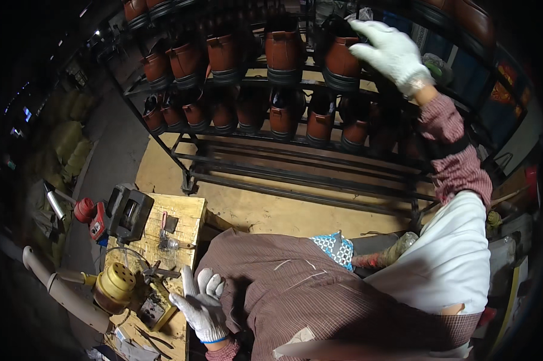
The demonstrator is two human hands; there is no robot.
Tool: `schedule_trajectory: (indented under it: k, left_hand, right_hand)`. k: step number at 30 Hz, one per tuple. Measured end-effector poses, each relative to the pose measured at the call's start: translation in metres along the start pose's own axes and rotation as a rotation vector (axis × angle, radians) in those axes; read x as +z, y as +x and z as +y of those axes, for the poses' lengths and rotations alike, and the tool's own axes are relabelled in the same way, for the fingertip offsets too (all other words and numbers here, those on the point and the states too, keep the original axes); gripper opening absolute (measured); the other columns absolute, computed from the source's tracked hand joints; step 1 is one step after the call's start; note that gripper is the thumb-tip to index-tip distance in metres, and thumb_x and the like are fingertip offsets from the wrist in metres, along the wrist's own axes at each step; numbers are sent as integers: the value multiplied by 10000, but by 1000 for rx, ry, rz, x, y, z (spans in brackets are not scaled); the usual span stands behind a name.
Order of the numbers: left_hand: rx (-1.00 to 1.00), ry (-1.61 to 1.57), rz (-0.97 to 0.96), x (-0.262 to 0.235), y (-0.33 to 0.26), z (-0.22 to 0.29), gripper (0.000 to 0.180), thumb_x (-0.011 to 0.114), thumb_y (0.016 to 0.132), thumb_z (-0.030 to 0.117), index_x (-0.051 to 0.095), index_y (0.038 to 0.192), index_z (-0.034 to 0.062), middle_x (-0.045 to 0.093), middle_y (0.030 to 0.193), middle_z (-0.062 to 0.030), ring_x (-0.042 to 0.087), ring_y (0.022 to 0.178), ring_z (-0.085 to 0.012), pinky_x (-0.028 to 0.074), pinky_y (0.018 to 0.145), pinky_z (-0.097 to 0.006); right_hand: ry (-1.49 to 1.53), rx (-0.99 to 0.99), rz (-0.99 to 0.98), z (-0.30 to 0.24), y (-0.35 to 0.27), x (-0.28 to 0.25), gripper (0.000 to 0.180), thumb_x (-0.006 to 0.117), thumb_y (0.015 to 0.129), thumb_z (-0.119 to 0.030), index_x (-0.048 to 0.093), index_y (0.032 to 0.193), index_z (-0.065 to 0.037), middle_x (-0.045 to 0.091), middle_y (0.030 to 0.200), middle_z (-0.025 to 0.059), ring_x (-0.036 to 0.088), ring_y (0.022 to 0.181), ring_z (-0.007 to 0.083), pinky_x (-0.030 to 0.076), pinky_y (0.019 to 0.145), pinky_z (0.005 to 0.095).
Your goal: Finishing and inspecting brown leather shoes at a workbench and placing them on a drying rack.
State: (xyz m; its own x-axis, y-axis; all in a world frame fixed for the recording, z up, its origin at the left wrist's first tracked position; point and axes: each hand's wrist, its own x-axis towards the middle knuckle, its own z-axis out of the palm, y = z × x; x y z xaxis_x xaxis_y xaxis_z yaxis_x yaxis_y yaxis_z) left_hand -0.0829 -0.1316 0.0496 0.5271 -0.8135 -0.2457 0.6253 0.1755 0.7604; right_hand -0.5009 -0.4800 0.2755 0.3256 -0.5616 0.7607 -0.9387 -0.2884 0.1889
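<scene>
My right hand [392, 53], in a white knit glove, is raised to the upper shelf of a black metal rack [295, 180] and rests on the top of a brown boot [342, 60]; whether it grips the boot I cannot tell. Rows of similar brown boots [283, 51] fill the two upper shelves. My left hand [202, 304], also gloved in white, hovers low at the left with fingers spread and holds nothing, just beside the edge of a small wooden bench [184, 219].
On the wooden bench lie a yellow perforated round tool [115, 286], a black boxy device [130, 213], a red-capped object [85, 209] and small hand tools [163, 228]. A grey hose [55, 286] curves at the left. The rack's lower shelves are bare.
</scene>
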Motion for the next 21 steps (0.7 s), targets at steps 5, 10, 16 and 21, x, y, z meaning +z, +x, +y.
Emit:
schedule_trajectory:
  k: [5, 10, 16, 21]
  left_hand:
    - [-18, -160, -81, -46, 2, -10, 868, 429, 991, 736, 339, 1588, 112, 595, 1077, -145, 553, 831, -259, 520, 823, -392]
    - [-37, -115, 39, -18, -2, -15, 924, 432, 980, 748, 318, 1604, 76, 649, 1154, -189, 648, 896, -293, 554, 833, -417]
    - [50, 33, 116, -36, -35, -17, 980, 446, 972, 756, 264, 1621, 45, 582, 1286, -211, 642, 1009, -287, 549, 909, -391]
    - [168, -314, 226, -65, -44, -30, 995, 281, 973, 811, 202, 1644, 80, 344, 1637, -126, 397, 1448, -344, 275, 1233, -483]
  right_hand:
    - [-237, 282, -277, 45, -38, -29, 378, 635, 912, -421, 753, 1037, -85, 715, 984, 187, 672, 946, 377, 519, 945, 422]
    - [-326, -434, -117, -97, -62, -68, 197, 712, 734, -249, 736, 637, -80, 668, 716, 122, 661, 814, 295, 510, 939, 487]
    - [826, -688, -392, -225, -46, -78, 247, 832, 770, -225, 682, 723, -34, 702, 882, 115, 693, 1030, 359, 542, 960, 471]
    - [1680, -923, -369, -360, -99, -32, 224, 848, 760, -171, 694, 850, -36, 693, 955, 105, 684, 1000, 380, 487, 1037, 576]
